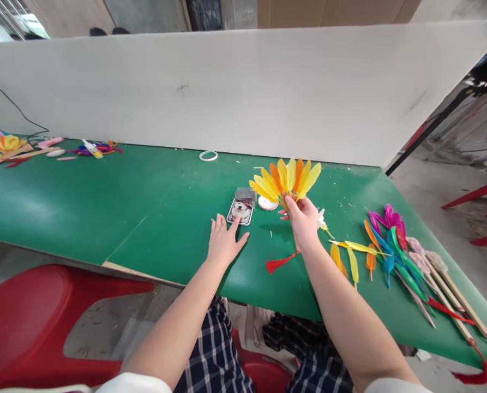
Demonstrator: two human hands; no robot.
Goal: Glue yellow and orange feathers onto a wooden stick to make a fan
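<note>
mid-frame, the right hand [304, 222] pinches the feather fan [283, 179]; the left hand [223, 239], fingers spread, seems busy with the phone [240, 209]; further feather work would need it free

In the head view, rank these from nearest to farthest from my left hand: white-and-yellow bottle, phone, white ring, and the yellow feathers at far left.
From the left hand:
1. Phone, at the fingertips.
2. White ring, farther back.
3. White-and-yellow bottle, well off to the left.
4. Yellow feathers, at the view's far left.
</note>
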